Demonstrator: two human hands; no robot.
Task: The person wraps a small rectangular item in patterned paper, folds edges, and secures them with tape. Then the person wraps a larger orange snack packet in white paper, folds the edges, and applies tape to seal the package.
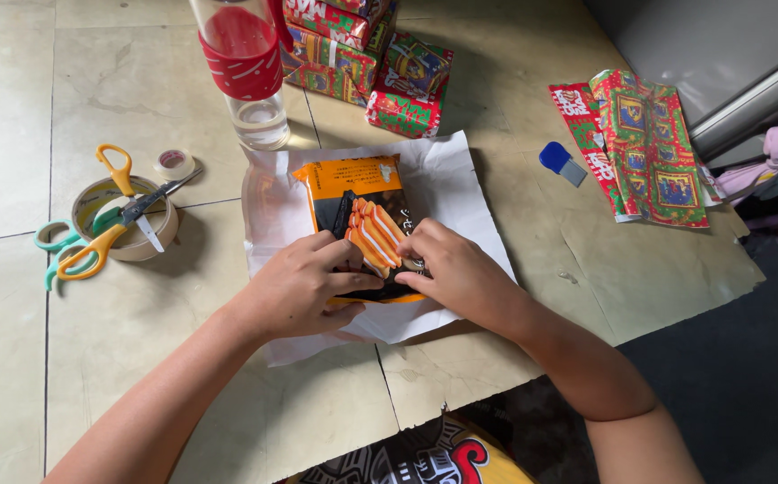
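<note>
together left hand and right hand grasp one orange snack packet on one white sheet.

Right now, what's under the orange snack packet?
The orange snack packet lies on a white paper sheet spread on the floor. Both hands, left hand and right hand, cover its near end; anything beneath there is hidden.

Orange-black snack packet on white paper, under both hands; red-green wrapped boxes stacked behind.
</note>
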